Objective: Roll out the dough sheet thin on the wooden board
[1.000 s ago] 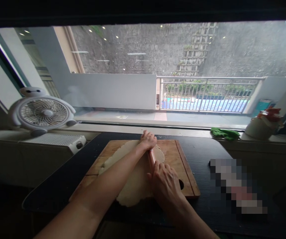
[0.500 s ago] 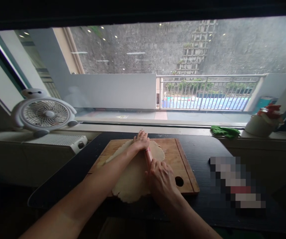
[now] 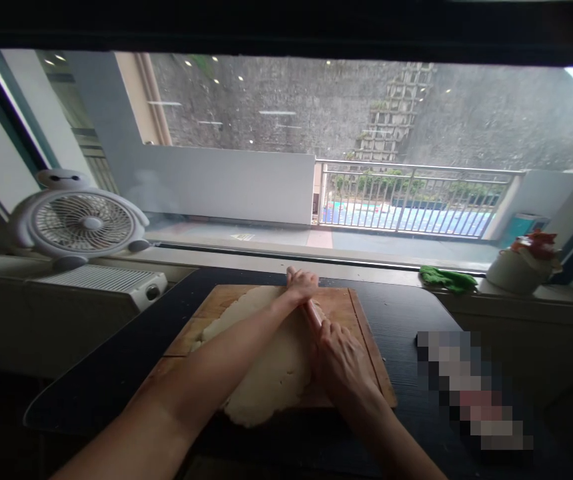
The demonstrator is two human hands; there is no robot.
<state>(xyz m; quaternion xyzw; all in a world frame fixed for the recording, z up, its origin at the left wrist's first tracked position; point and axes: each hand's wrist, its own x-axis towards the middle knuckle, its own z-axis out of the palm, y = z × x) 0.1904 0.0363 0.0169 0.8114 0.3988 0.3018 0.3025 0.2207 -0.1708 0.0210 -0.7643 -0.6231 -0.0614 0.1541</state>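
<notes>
A broad, thin sheet of pale dough (image 3: 261,360) lies on a wooden cutting board (image 3: 361,313), its ragged near edge hanging past the board's front. Across the dough's right side runs a pinkish rolling pin (image 3: 313,314), pointing away from me and slightly left. My left hand (image 3: 302,285) is closed over its far end, with that arm stretched across the dough. Round the near end is my right hand (image 3: 341,350), fingers curled, covering much of the pin and the board's hole.
The board rests on a dark table (image 3: 406,313). A blurred-out object (image 3: 471,393) lies at the table's right. On the sill are a green cloth (image 3: 449,279) and a pale pot (image 3: 519,270). A white fan (image 3: 89,223) stands at the left on a white heater (image 3: 111,280).
Both hands have moved to the right with the rolling pin, from the middle of the dough to its right side. My view has shifted slightly.
</notes>
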